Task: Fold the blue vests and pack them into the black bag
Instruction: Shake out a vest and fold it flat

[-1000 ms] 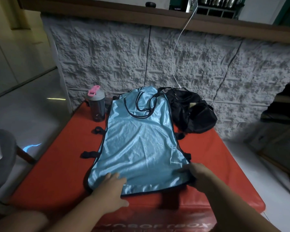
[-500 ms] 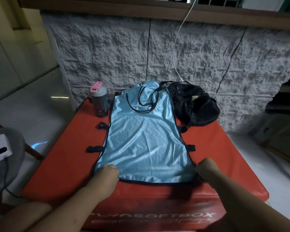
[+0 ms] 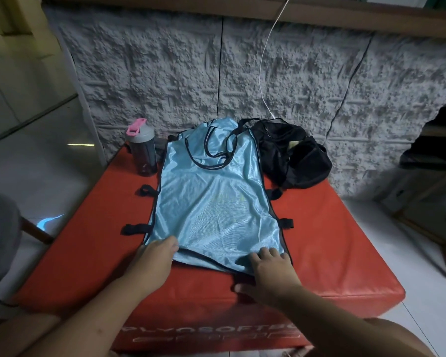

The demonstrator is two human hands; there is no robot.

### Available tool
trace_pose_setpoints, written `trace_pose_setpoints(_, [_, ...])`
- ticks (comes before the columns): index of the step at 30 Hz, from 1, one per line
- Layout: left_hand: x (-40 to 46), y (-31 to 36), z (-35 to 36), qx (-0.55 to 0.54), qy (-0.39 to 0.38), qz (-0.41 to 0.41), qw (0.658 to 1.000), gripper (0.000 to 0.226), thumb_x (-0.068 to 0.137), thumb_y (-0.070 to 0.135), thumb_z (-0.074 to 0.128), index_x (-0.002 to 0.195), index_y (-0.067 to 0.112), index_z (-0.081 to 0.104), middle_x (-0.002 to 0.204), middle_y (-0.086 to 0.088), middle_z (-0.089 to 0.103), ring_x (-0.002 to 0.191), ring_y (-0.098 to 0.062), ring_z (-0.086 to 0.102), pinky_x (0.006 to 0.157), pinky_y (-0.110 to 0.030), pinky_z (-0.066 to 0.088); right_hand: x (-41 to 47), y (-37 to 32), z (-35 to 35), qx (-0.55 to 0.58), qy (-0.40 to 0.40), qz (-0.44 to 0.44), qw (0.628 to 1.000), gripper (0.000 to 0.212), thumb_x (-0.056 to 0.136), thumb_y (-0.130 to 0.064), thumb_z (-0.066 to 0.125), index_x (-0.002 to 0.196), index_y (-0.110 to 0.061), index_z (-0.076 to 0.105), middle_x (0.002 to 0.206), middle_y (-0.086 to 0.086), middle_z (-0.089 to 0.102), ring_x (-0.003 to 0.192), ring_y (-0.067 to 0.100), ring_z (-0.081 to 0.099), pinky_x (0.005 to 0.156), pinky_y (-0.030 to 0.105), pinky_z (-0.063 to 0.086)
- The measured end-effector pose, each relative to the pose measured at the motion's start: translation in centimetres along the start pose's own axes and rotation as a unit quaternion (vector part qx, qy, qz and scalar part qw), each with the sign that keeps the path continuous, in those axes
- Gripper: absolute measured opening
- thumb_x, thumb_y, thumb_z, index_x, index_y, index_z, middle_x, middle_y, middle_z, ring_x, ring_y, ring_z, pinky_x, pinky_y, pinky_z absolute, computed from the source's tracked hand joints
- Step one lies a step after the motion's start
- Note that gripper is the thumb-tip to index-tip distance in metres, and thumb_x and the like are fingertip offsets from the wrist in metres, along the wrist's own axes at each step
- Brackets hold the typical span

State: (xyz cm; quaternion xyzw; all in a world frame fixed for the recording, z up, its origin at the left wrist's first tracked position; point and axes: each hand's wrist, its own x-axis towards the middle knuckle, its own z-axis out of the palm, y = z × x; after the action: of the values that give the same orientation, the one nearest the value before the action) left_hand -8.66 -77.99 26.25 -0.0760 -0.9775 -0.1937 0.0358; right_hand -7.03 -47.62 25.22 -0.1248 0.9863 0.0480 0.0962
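Vest (image 3: 211,202), light blue with black trim, is laid flat and lengthwise on the red padded box (image 3: 332,248), neck end toward the wall, hem at the near side. Black side straps (image 3: 135,229) are seen sticking out from both long edges of the vest. The near left corner of the vest is gripped by the left hand (image 3: 156,256), fingers curled onto the fabric. The near right hem is pressed by the right hand (image 3: 271,271), fingers spread flat on the cloth, thumb out on the red surface. Black bag (image 3: 294,155) is placed just beside the far right shoulder of the vest, its strap overlapping the neckline. Bottle (image 3: 142,148) with grey lid and pink tab stands upright just beside the far left shoulder of the vest. White cable (image 3: 264,60) hangs down the textured wall beyond the vest.
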Motion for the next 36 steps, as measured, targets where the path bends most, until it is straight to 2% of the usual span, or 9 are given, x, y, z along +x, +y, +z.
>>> trace_pose_setpoints(4, [0.0,-0.2,-0.5,-0.084,-0.02,0.002,0.996,0.038,0.085,0.052,0.073,0.08,0.027,0.044,0.071,0.008,0.056,0.068,-0.013,0.057,0.063,-0.037,0.047,1.4,0.1,1.5,-0.052,0.094,-0.002,0.994,0.029,0.085,-0.044,0.057,0.102,-0.024,0.068,0.089,0.004,0.066,0.083,0.031,0.065,0.075,0.045,0.051])
trace_pose_setpoints(7, [0.5,-0.8,-0.9,-0.128,-0.012,-0.011,0.992,0.037,0.086,0.04,0.076,0.073,0.032,0.042,0.064,0.008,0.055,0.063,-0.008,0.055,0.062,-0.037,0.046,1.9,1.2,0.4,0.008,0.09,-0.008,0.996,0.019,0.076,-0.019,0.056,0.091,-0.022,0.068,0.084,0.005,0.068,0.08,0.031,0.066,0.072,0.04,0.05])
trace_pose_setpoints(11, [0.9,-1.2,-1.9,-0.13,0.007,-0.033,0.991,0.023,0.088,0.013,0.073,0.085,0.031,0.059,0.078,0.012,0.064,0.078,-0.008,0.063,0.074,-0.038,0.052,2.3,3.8,-1.4,0.133,0.089,0.043,0.986,0.012,0.076,-0.015,0.053,0.082,-0.02,0.061,0.092,0.003,0.067,0.088,0.031,0.064,0.07,0.036,0.045])
trace_pose_setpoints(14, [0.8,-1.7,-2.8,-0.139,0.017,-0.057,0.989,0.026,0.086,0.002,0.067,0.092,0.026,0.065,0.083,0.015,0.066,0.08,-0.007,0.064,0.075,-0.034,0.054,2.0,6.0,-2.1,0.211,0.097,0.083,0.969,0.009,0.071,-0.011,0.057,0.073,-0.019,0.061,0.078,0.0,0.066,0.078,0.028,0.063,0.064,0.034,0.043])
trace_pose_setpoints(19, [0.6,-2.3,-3.7,-0.132,0.044,-0.086,0.987,0.022,0.085,0.003,0.071,0.082,0.025,0.069,0.073,0.014,0.066,0.07,0.002,0.06,0.06,-0.018,0.042,1.3,7.9,-2.8,0.294,0.112,0.086,0.945,0.025,0.073,-0.007,0.071,0.083,-0.029,0.072,0.08,-0.01,0.072,0.077,0.012,0.066,0.067,0.022,0.046])
trace_pose_setpoints(25, [0.4,-3.2,-4.3,-0.136,0.062,-0.103,0.983,0.018,0.088,0.011,0.074,0.071,0.017,0.07,0.067,0.003,0.066,0.066,-0.016,0.063,0.065,-0.038,0.048,1.3,8.9,-2.8,0.359,0.145,0.109,0.916,0.023,0.073,-0.005,0.069,0.088,-0.019,0.079,0.076,-0.005,0.074,0.074,0.014,0.066,0.067,0.031,0.048])
trace_pose_setpoints(28, [0.5,-3.1,-4.6,-0.173,0.066,-0.128,0.974,0.027,0.092,0.016,0.07,0.068,0.006,0.069,0.06,-0.007,0.064,0.058,-0.02,0.058,0.058,-0.036,0.043,1.0,8.9,-3.1,0.457,0.132,0.115,0.872,0.009,0.077,0.001,0.07,0.073,-0.007,0.074,0.061,-0.008,0.062,0.062,0.01,0.05,0.057,0.03,0.041])
trace_pose_setpoints(32, [0.8,-3.4,-4.6,-0.22,0.048,-0.173,0.959,0.034,0.093,0.018,0.069,0.062,0.003,0.066,0.056,-0.005,0.062,0.056,-0.026,0.059,0.06,-0.039,0.044,1.3,8.8,-3.1,0.575,0.114,0.16,0.794,0.021,0.089,-0.006,0.07,0.069,-0.001,0.073,0.063,-0.006,0.051,0.062,0.009,0.042,0.06,0.028,0.034])
trace_pose_setpoints(36, [0.9,-3.1,-4.4,-0.251,0.032,-0.199,0.947,0.046,0.09,0.016,0.071,0.051,0.011,0.048,0.045,0.002,0.035,0.045,-0.015,0.033,0.055,-0.031,0.025,2.1,9.1,-2.5,0.528,0.124,0.158,0.825,0.035,0.097,-0.02,0.065,0.073,0.005,0.068,0.062,-0.003,0.043,0.063,0.014,0.037,0.06,0.033,0.027])
